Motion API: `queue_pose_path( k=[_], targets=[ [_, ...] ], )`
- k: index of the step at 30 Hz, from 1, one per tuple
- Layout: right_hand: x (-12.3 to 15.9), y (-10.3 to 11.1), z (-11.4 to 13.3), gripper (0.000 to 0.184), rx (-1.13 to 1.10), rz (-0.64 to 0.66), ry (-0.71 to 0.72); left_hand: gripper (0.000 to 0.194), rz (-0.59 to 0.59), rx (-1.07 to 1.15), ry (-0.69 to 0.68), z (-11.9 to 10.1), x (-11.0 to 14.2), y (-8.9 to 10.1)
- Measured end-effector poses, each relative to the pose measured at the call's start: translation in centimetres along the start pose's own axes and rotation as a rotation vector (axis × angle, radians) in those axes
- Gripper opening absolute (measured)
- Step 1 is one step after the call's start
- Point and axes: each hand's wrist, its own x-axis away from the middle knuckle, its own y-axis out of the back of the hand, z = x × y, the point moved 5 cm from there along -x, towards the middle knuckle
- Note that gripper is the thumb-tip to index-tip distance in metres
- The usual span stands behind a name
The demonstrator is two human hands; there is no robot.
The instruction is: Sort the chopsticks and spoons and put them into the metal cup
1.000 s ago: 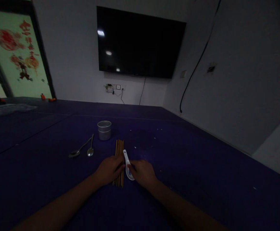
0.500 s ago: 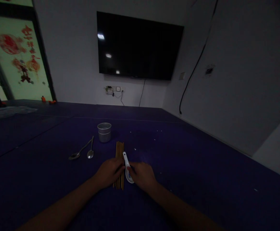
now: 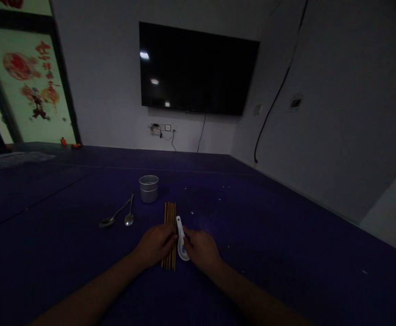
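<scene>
A bundle of brown chopsticks lies on the dark purple surface, pointing away from me. My left hand rests on the bundle's near half, fingers curled over it. A white ceramic spoon with a blue pattern lies just right of the sticks. My right hand sits against the spoon's bowl, fingers bent at its side. Whether either hand grips anything is unclear in the dim light.
A small metal cup stands beyond the chopsticks. Two metal spoons lie to its left. A black screen hangs on the far wall above sockets. A decorated glass door is at far left.
Both hands stay on the chopsticks and the ceramic spoon. The view has tilted slightly, so everything sits a little lower in the picture.
</scene>
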Motion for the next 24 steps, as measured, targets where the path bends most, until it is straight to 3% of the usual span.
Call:
queue_pose_path(
  k=[7, 11, 15, 20, 24],
  targets=[
    [-0.4, -0.6, -0.2, 0.043, 0.036, -0.022, -0.037, 0.024, -0.105, -0.159, 0.075, 0.5, -0.2, 1.0],
    [-0.3, -0.6, -0.1, 0.044, 0.038, -0.048, -0.04, 0.025, -0.173, -0.424, 0.277, 2.1, -0.2, 3.1],
    [-0.3, -0.5, -0.2, 0.045, 0.016, -0.042, -0.046, 0.026, -0.168, -0.651, 0.487, 4.6, 0.2, 5.1],
    [-0.2, -0.4, -0.3, 0.044, 0.001, -0.047, -0.045, 0.039, -0.136, -0.692, 0.679, 7.5, 1.1, 5.9],
    [-0.3, -0.4, -0.4, 0.044, 0.007, -0.063, -0.034, 0.041, -0.092, -0.696, 0.776, 8.6, 1.4, 5.9]
  ],
)
